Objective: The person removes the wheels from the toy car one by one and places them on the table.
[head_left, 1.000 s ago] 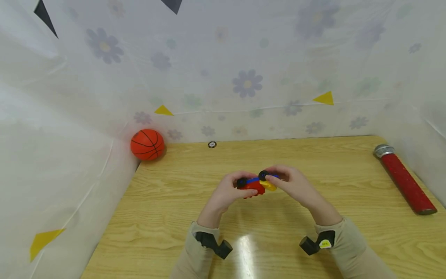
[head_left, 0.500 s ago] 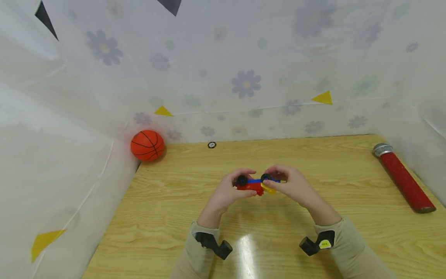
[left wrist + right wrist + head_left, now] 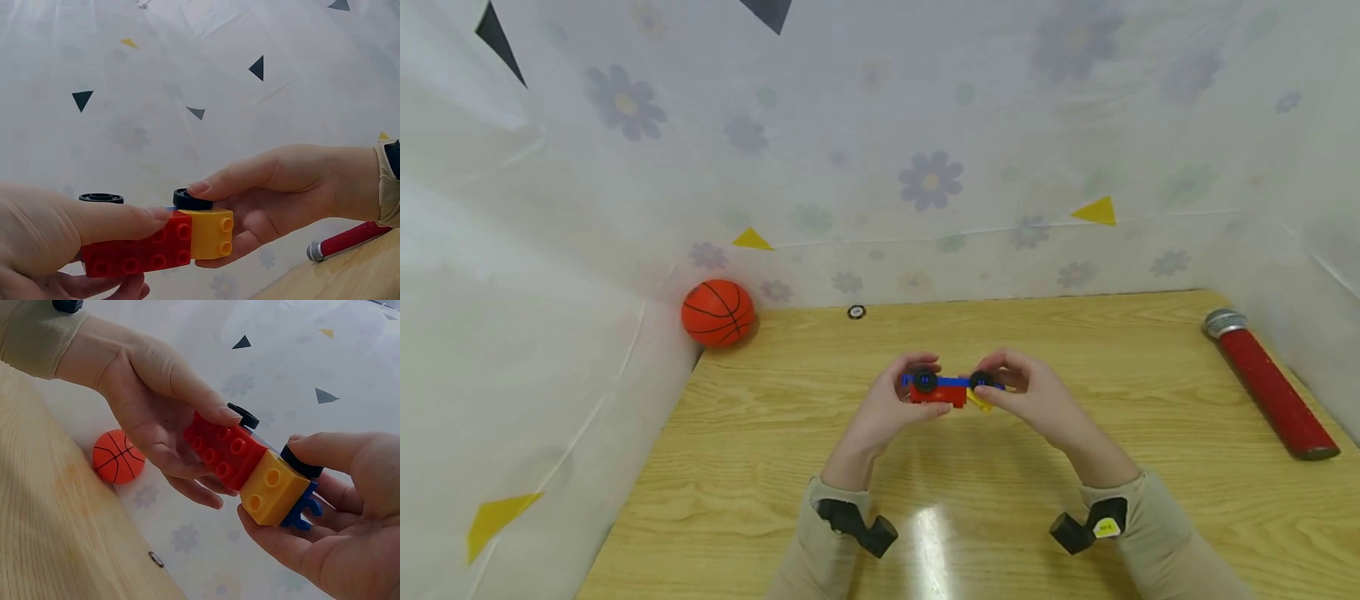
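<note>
Both hands hold a toy building-block car (image 3: pixel 953 382) above the wooden table. It has a blue base with black wheels, a red studded brick (image 3: pixel 137 255) and a yellow studded brick (image 3: pixel 273 492). In the head view the wheels face the camera. My left hand (image 3: pixel 883 410) grips the red end, thumb along the brick and fingers behind. At the yellow end, my right hand (image 3: pixel 1036 395) pinches the car, its thumb on a black wheel (image 3: pixel 192 199). A blue hooked piece (image 3: pixel 307 511) sticks out by the right palm. The fingers hide parts of the base.
An orange basketball (image 3: pixel 717 313) sits at the table's back left corner. Near the back edge lies a small black-and-white disc (image 3: pixel 857 312). A red microphone (image 3: pixel 1273 392) with a silver head lies along the right side. Pale flowered sheeting encloses the table (image 3: pixel 760 467).
The car has turned in the hands from a tilt to nearly level, and more of its wheels and blue base shows. Both hands keep hold of it, almost in place.
</note>
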{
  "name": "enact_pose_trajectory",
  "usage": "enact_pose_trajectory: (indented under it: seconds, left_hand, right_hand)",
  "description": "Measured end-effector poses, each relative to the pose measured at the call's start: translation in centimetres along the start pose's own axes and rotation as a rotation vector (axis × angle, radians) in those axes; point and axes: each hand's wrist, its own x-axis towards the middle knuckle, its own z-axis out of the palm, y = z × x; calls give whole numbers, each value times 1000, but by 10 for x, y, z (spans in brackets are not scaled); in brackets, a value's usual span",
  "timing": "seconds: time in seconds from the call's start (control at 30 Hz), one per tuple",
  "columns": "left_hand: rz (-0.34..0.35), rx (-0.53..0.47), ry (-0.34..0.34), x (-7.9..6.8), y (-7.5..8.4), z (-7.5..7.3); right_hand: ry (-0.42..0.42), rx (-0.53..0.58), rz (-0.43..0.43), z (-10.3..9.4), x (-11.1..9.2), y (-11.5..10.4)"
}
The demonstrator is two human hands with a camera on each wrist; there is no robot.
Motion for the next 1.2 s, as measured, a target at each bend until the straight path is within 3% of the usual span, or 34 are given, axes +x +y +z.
enact_pose_trajectory:
  seconds: [0.2,0.5,0.67,0.93,1.2]
  left_hand:
    - [-39,-88,32,2,0,2]
    - [-8,-209,-49,2,0,3]
    - [12,-238,-57,2,0,4]
    - [-22,-242,-17,1,1,4]
    - [-26,-166,-39,1,0,5]
  right_hand:
    - [-31,105,-46,-2,2,2]
    - [-44,92,-65,0,1,0]
    - [-39,36,-38,1,3,0]
    - [-16,-104,-7,4,5,2]
    - [-7,-184,20,2,5,1]
